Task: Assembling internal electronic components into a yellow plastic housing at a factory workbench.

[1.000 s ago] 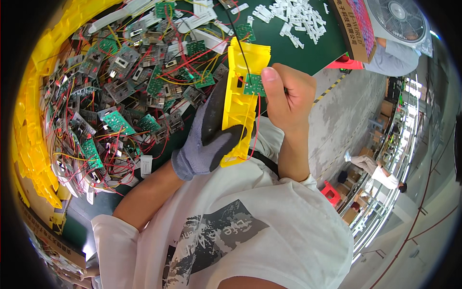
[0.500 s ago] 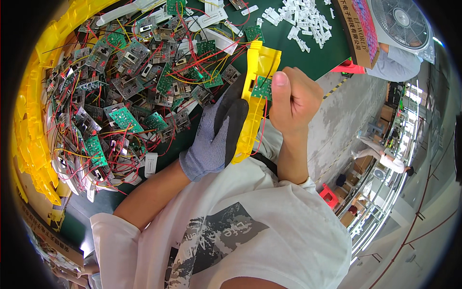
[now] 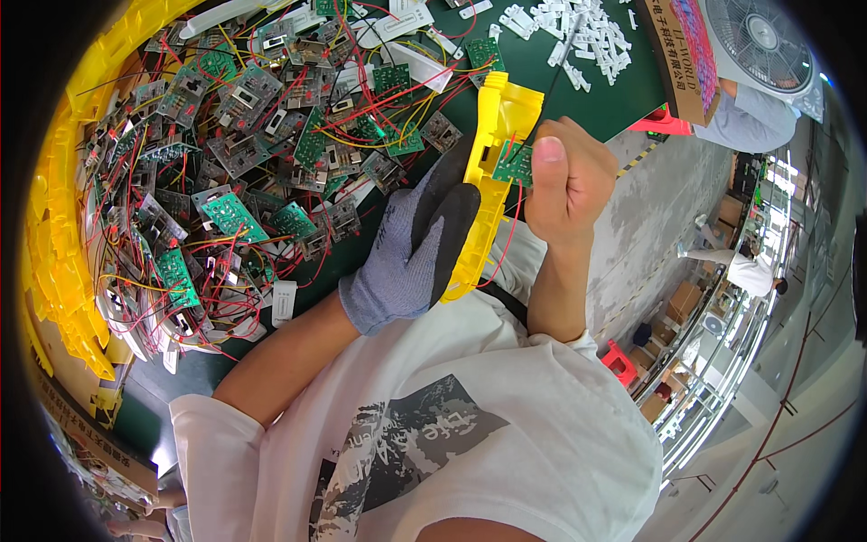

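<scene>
My left hand, in a grey-blue glove with black-coated fingers, is closed around a long yellow plastic housing half and holds it upright over the table's edge. Its open inner side faces my bare right hand. That hand is closed, thumb on top, on the edge of a small green circuit board. The board sits tilted against the upper part of the housing; how far it is seated, I cannot tell. A thin red wire hangs down from it along the housing. The fingers behind my right thumb are mostly hidden.
A tangled heap of wired circuit boards covers the table to the left, with yellow housings stacked beyond. Small white plastic parts lie at the far side, near a cardboard box and a fan. People stand farther off.
Both hands have shifted slightly right together with the housing and the board. The board now appears more tilted against the housing. Both grips stay closed.
</scene>
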`<state>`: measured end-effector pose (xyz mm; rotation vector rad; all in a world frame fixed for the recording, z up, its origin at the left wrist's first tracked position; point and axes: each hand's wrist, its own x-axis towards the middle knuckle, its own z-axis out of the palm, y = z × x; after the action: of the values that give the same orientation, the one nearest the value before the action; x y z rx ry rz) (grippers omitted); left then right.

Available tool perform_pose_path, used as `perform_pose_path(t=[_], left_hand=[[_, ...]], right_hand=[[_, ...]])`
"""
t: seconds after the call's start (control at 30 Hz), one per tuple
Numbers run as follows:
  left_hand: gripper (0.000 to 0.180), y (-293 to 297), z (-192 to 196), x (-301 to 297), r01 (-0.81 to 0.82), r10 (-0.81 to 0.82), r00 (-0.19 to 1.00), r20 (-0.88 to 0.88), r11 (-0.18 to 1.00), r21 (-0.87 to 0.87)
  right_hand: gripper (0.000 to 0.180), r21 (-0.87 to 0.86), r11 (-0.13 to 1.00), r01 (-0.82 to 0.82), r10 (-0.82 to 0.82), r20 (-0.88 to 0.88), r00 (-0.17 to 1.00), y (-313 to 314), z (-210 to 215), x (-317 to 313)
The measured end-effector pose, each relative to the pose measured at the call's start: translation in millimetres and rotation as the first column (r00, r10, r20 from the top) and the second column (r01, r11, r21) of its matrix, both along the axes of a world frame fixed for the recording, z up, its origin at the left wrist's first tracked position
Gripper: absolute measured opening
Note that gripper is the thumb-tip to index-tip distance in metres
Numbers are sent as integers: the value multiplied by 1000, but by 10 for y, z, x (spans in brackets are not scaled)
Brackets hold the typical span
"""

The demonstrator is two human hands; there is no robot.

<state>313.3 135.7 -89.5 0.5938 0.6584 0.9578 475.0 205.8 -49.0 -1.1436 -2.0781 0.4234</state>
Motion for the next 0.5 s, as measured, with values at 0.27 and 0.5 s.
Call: perform_pose_path(t=[0.27, 0.5], left_hand=[[42, 14, -3, 30, 0, 1, 1000, -20, 999, 52], [43, -8, -114, 108, -19, 23, 998, -60, 998, 63]], right_hand=[[33, -9, 1000, 23, -23, -5, 1000, -14, 35, -24], [36, -53, 999, 4, -13, -183, 983, -37, -16, 47]])
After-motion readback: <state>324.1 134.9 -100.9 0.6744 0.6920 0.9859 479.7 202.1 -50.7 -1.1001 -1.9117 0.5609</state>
